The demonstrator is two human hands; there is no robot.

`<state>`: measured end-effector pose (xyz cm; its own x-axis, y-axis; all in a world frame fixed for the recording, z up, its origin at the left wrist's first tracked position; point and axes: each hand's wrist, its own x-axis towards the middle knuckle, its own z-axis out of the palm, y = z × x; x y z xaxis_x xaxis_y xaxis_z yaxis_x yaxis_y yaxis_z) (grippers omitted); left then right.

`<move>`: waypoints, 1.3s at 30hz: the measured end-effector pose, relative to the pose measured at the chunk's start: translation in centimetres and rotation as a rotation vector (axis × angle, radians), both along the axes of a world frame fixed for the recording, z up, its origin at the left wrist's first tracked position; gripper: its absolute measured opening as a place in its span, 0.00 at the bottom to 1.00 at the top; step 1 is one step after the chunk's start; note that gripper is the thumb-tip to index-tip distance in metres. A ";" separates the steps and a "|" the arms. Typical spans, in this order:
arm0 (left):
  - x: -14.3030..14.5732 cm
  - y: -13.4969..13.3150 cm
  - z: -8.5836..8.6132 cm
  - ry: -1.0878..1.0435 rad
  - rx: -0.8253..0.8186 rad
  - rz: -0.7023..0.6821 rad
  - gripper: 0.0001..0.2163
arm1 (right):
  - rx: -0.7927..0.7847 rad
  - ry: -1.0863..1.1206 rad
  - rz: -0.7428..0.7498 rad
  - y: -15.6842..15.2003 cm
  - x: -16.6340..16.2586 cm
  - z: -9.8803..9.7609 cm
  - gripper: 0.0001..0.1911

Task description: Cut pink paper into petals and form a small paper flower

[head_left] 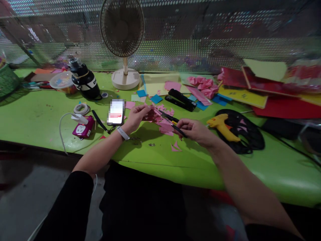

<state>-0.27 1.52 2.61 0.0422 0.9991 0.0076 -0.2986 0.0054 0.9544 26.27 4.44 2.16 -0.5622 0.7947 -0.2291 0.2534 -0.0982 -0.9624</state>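
My right hand (192, 130) is closed round the handles of a pair of scissors (173, 124), which have black grips with a bit of yellow. Their blades point left toward my left hand (140, 116). The left fingers pinch a small piece of pink paper (154, 112) close to the blade tips. Cut pink paper scraps (167, 127) lie in a heap under and beside the blades. Two slim pink offcuts (176, 147) rest nearer the table's front edge. Just left of my left hand lies a phone (116, 113) with its screen lit.
Behind the scraps sit a black stapler (181, 99), blue paper squares (156, 98) and pink paper flowers (203, 85). A yellow glue gun (224, 127) lies at right on a black round mat (253, 137). A fan (124, 78), black bottle (85, 80), tape roll (81, 108) and pink power adapter (84, 127) stand left.
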 end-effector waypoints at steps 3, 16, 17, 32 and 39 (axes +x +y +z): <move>0.1 -0.1 0.3 0.004 -0.032 0.015 0.15 | 0.009 0.005 -0.007 -0.1 -0.1 0.1 0.27; -0.3 0.4 -0.6 -0.030 0.068 -0.036 0.13 | 0.016 -0.046 -0.015 -0.5 -0.6 1.1 0.29; -0.2 0.3 -0.5 -0.031 0.068 -0.035 0.13 | 0.012 -0.059 -0.017 -0.5 -0.6 1.1 0.29; 0.1 -0.3 0.9 0.110 0.071 -0.039 0.11 | -0.019 -0.047 0.012 -0.1 -0.2 0.8 0.31; -0.4 -0.2 0.9 0.154 0.178 -0.128 0.12 | -0.007 -0.046 0.035 -0.3 -0.2 1.1 0.32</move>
